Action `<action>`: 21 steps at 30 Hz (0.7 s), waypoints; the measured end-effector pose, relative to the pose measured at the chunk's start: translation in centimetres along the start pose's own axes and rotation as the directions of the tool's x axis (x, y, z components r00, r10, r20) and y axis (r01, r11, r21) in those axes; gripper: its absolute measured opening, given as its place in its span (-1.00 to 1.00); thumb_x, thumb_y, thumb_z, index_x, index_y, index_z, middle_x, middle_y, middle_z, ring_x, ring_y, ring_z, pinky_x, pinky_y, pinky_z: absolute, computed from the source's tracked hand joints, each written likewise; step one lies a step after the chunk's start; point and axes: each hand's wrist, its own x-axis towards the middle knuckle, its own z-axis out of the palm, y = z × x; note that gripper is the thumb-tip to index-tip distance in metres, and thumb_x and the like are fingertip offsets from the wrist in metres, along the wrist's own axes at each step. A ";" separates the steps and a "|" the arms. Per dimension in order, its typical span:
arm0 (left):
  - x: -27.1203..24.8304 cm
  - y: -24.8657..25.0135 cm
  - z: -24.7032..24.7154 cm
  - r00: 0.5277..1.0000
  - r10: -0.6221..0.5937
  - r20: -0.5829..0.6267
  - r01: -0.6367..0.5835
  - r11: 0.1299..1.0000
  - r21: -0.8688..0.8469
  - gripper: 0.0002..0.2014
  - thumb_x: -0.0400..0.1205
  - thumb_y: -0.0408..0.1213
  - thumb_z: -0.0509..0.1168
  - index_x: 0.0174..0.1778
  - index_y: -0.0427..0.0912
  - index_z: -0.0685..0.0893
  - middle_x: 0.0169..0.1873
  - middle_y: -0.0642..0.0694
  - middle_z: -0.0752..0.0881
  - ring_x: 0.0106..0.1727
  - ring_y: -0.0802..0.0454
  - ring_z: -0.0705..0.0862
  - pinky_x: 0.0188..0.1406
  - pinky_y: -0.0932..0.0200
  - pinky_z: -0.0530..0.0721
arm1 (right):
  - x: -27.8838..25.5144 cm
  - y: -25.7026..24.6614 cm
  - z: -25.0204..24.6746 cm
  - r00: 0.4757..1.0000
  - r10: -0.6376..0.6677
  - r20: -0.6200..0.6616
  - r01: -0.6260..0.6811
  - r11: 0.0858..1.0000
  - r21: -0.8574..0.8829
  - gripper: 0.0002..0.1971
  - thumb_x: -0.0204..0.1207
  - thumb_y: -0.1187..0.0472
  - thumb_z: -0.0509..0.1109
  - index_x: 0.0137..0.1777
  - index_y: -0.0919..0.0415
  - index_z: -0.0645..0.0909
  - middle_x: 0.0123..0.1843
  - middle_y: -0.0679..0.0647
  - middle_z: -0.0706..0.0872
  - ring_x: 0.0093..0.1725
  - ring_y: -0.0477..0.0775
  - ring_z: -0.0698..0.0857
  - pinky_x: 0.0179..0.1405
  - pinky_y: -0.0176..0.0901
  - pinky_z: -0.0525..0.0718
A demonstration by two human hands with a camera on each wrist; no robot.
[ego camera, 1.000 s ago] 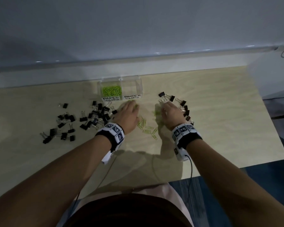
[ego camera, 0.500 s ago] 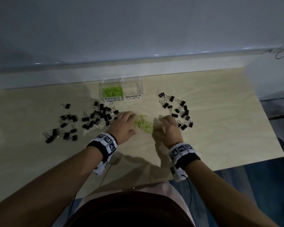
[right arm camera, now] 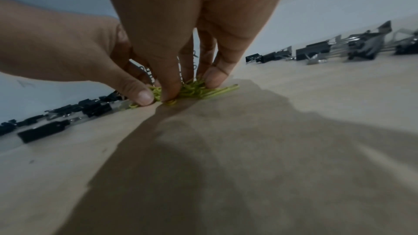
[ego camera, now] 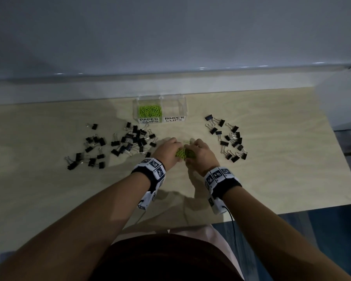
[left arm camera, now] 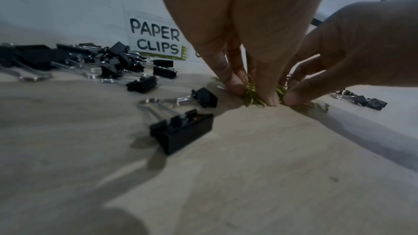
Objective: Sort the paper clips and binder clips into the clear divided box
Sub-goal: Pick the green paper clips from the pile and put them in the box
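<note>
paper clips (ego camera: 184,154) pinched between left hand (ego camera: 166,152) and right hand (ego camera: 201,154)

Head view looks down from above; both wrist views sit low, sharing the green paper clips (ego camera: 184,154).

- The green paper clips (ego camera: 183,153) on the table lie mostly hidden between the left hand (ego camera: 166,152) and the right hand (ego camera: 201,154).
- In the left wrist view, fingers cover the clear divided box (left arm camera: 156,29) apart from its "PAPER CLIPS" label.
- The binder clips (right arm camera: 353,49) are blurred in the right wrist view.

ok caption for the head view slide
Both hands, left hand and right hand, gather green paper clips between scattered binder clips.
</note>
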 end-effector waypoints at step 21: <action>-1.9 -3.7 -8.1 0.945 -0.169 -0.279 0.037 0.906 -0.422 -0.92 0.58 -0.36 0.34 -0.10 -0.27 0.71 -0.17 -0.07 0.74 -0.17 0.06 0.70 -0.08 0.23 0.69 | 6.4 -4.6 -6.3 0.989 0.122 -0.079 -0.073 0.886 0.458 -0.81 0.29 0.36 0.58 -0.36 0.06 0.70 -0.42 -0.04 0.74 -0.41 -0.13 0.69 -0.28 -0.18 0.72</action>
